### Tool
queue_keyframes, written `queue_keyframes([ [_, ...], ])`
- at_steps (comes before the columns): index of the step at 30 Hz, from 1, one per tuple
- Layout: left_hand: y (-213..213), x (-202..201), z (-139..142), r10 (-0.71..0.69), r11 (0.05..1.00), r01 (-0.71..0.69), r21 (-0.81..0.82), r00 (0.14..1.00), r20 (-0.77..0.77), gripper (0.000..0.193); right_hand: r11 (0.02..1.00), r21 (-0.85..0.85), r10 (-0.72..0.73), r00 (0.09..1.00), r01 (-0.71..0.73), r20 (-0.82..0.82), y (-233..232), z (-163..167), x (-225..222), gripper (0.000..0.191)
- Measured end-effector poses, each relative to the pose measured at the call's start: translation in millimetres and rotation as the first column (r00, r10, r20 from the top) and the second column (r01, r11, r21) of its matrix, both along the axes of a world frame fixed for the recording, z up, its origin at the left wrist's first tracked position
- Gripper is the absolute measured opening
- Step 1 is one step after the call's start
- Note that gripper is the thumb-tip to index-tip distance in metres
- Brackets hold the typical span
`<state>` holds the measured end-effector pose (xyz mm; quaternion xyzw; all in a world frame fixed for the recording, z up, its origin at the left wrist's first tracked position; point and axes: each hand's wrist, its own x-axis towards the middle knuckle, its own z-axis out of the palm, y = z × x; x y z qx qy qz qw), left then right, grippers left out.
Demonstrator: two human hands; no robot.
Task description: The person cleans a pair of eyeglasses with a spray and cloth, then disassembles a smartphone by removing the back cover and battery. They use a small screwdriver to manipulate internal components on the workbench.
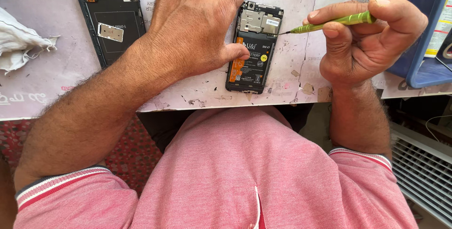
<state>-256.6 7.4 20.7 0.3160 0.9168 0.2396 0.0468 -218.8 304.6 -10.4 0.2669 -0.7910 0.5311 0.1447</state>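
The left hand (pixel 197 26) is pressing down on the opened phone (pixel 254 47) lying mid-table (pixel 56 69), thumb on the battery (pixel 249 66). The right hand (pixel 367 40) is pinching a green screwdriver (pixel 334 21), tip nearing the upper board. Looks like screw work; next, the tip needs seating squarely.

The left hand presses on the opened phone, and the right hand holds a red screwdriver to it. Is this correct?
Not quite. In the head view the screwdriver in the right hand is green, not red. The left hand does press on the opened phone.
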Motion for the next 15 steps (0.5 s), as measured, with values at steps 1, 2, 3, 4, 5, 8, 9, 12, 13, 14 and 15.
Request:
queue_keyframes([
  [1, -0.2, 0.1, -0.1, 0.0, 1.0, 0.0, 0.003, 1.0, -0.007, 0.092, 1.0, 0.001, 0.005, 1.0, -0.005, -0.003, -0.2, 0.4, -0.2, 0.048],
  [2, 0.0, 0.0, -0.2, -0.001, 1.0, 0.002, 0.007, 1.0, -0.014, 0.092, 1.0, 0.001, 0.009, 1.0, -0.009, -0.006, -0.3, 0.7, -0.1, 0.048],
  [3, 0.1, -0.1, -0.3, -0.002, 1.0, 0.002, 0.01, 1.0, -0.021, 0.092, 1.0, 0.0, 0.031, 0.999, -0.031, -0.015, -0.2, 1.0, -0.8, 0.047],
  [4, 0.1, -0.3, -0.4, -0.001, 1.0, 0.001, 0.007, 1.0, -0.015, 0.092, 0.999, 0.001, 0.034, 0.999, -0.034, -0.015, -0.2, 1.1, -0.8, 0.047],
  [5, 0.0, -0.2, -0.4, 0.001, 1.0, -0.001, 0.003, 1.0, -0.008, 0.093, 0.999, 0.003, 0.036, 0.999, -0.036, -0.016, 0.0, 1.1, -1.4, 0.047],
  [8, -1.0, 0.7, -0.6, -0.002, 1.0, 0.002, 0.021, 1.0, -0.022, 0.092, 1.0, 0.017, 0.008, 1.0, -0.007, -0.013, 0.8, 0.9, -2.0, 0.049],
  [9, -1.3, 1.0, -0.7, -0.004, 0.999, 0.005, 0.033, 0.999, -0.033, 0.091, 1.0, 0.021, 0.012, 1.0, -0.012, -0.024, 0.8, 0.7, -2.5, 0.048],
  [12, -1.4, 1.0, -0.8, -0.002, 1.0, 0.002, 0.018, 1.0, -0.027, 0.089, 0.999, 0.032, 0.012, 0.999, -0.011, -0.03, -0.2, 1.9, -2.6, 0.048],
  [13, -1.2, 0.7, -0.5, -0.002, 1.0, 0.003, 0.011, 1.0, -0.024, 0.088, 0.999, 0.04, 0.022, 0.999, -0.02, -0.033, -0.9, 2.9, -3.2, 0.048],
  [14, -0.8, 0.0, 0.1, -0.003, 1.0, 0.003, 0.005, 1.0, -0.02, 0.087, 0.998, 0.049, 0.031, 0.999, -0.029, -0.036, -2.0, 4.3, -3.7, 0.047],
  [15, -0.5, -0.6, 1.0, -0.003, 1.0, 0.003, -0.001, 1.0, -0.017, 0.087, 0.997, 0.062, 0.053, 0.998, -0.05, -0.045, -2.9, 6.0, -5.0, 0.045],
])
